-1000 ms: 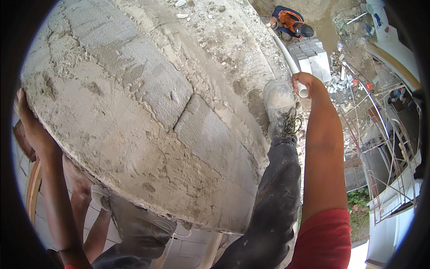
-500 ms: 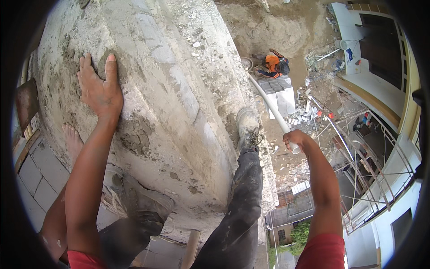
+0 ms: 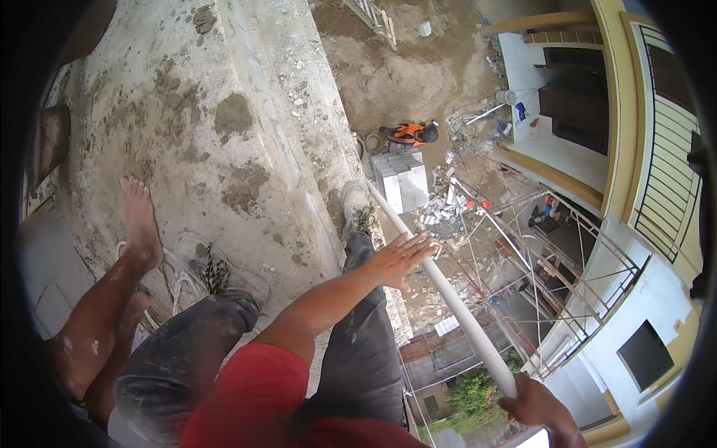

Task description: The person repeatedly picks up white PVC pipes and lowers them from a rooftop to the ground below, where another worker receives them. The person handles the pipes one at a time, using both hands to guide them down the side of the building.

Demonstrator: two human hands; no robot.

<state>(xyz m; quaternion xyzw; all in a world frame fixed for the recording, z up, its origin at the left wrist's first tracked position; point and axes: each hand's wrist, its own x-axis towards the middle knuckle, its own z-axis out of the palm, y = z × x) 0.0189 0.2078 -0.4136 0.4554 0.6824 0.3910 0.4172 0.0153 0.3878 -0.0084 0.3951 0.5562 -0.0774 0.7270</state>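
Observation:
A long white pipe (image 3: 475, 330) slants past the concrete edge, its far end beside my right boot (image 3: 355, 201). At its near end, my right hand (image 3: 535, 405) is wrapped round it. My left hand (image 3: 403, 260) reaches across to the pipe's middle with its fingers spread; the fingertips overlap the pipe, and whether they touch it I cannot tell. My left boot (image 3: 224, 269) stands on the rough concrete ledge (image 3: 202, 157), which carries wet mortar patches (image 3: 234, 116).
Another person's bare foot (image 3: 140, 216) is beside my left boot. Far below, a person in an orange top (image 3: 409, 135) bends near stacked pale blocks (image 3: 401, 183). Rusty scaffolding (image 3: 567, 299) and a yellow-trimmed building (image 3: 620, 112) stand on the right, beyond the drop.
My left hand has left the concrete and swung right to the pipe. My right hand has come nearer and further right with the pipe, and more of its length shows. The view has shifted.

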